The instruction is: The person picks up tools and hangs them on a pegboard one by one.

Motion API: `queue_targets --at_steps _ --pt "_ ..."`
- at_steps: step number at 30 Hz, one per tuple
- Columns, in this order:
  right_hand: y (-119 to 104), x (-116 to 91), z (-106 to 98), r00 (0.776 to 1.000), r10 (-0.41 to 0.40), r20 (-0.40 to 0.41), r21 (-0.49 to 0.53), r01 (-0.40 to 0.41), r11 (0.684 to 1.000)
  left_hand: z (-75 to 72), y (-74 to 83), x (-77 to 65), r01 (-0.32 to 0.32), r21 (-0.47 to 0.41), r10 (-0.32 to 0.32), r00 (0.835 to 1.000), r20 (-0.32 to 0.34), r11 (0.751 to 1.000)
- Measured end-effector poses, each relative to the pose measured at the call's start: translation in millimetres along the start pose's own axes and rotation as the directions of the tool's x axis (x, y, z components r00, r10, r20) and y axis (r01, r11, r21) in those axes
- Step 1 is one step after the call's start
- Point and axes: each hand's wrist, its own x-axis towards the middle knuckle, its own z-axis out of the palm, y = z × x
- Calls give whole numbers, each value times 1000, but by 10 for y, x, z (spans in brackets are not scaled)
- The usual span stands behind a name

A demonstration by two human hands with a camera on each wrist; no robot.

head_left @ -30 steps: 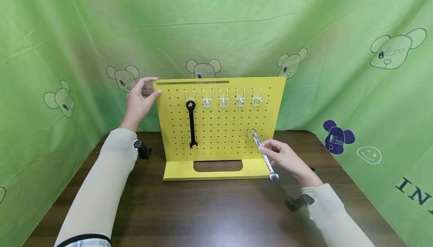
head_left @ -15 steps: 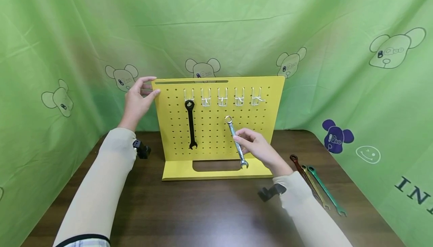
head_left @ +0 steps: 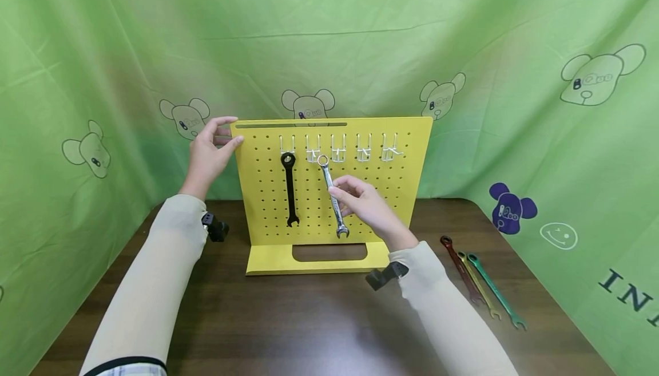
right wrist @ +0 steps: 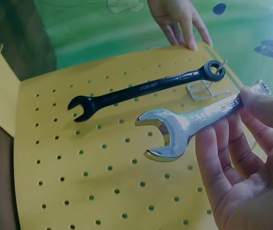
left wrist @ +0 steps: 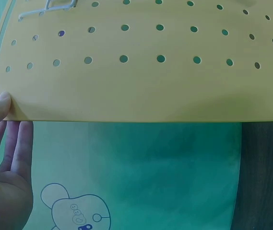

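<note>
My right hand (head_left: 362, 203) pinches a silver combination wrench (head_left: 333, 198) by its shaft, ring end up and open end down, in front of a yellow pegboard (head_left: 370, 216). The wrench's ring stands just below and right of the second white hook (head_left: 313, 154); whether they touch I cannot tell. A black ratchet wrench (head_left: 290, 190) hangs by its ring on the leftmost hook. In the right wrist view the silver wrench's open jaw faces the camera. My left hand (head_left: 210, 150) grips the pegboard's upper left corner, thumb on the front face and fingers behind it, as the left wrist view (left wrist: 6, 143) confirms.
Three more white hooks, one of them the rightmost hook (head_left: 391, 150), line the board to the right. On the brown table (head_left: 288, 319) at right lie a red wrench (head_left: 461, 270), a gold wrench (head_left: 480, 287) and a green wrench (head_left: 496, 291). Green cloth (head_left: 329, 32) hangs behind.
My right hand has carried the silver wrench leftward and up across the board toward the second hook. The three wrenches on the table have come into view. My left hand keeps its hold.
</note>
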Motion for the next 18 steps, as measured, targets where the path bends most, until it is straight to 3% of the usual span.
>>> queue_targets --at_steps 11,18 --pt "-20 148 108 1000 -12 -4 70 12 997 -8 7 8 -7 -3 7 1000 -5 1000" --pt "62 198 143 999 41 -11 135 -39 990 -5 6 -3 -4 -3 4 1000 1 1000"
